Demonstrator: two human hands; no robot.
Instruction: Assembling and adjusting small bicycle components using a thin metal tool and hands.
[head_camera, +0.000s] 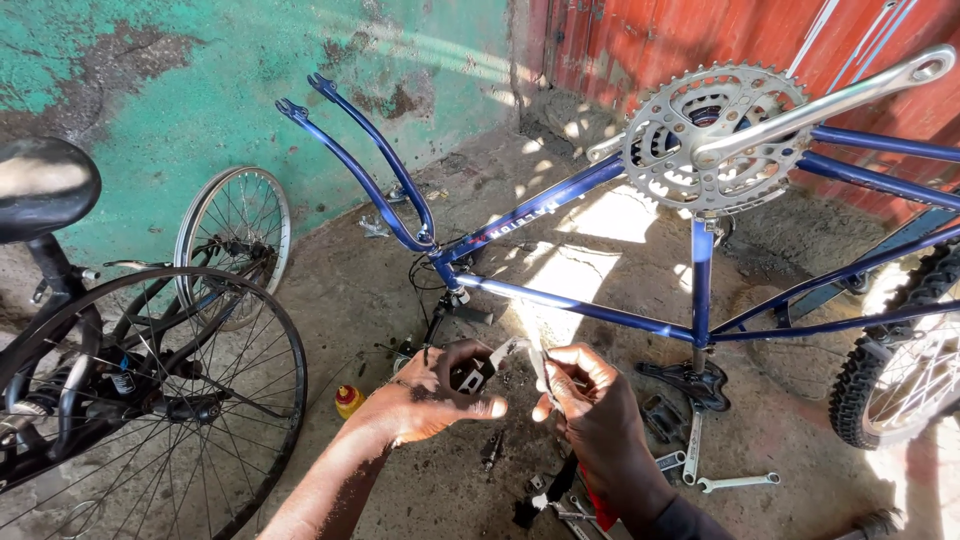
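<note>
An upturned blue bicycle frame (600, 250) stands just beyond both hands, its fork ends bare and its crankset (715, 135) fitted, so the bicycle looks only partly put together. Wrenches (735, 483) and loose parts lie on the floor (400, 270) below the right hand (590, 410). The left hand (435, 395) is cupped round a small dark part (470, 375), while the right hand pinches a thin metal piece (535, 360) beside it.

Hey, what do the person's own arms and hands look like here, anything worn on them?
Both hands are bare, with no gloves. The left hand and its forearm are uncovered, and dark grime smudges the fingers. The right hand ends at a dark sleeve covering the lower forearm. No watch or rings are visible.
</note>
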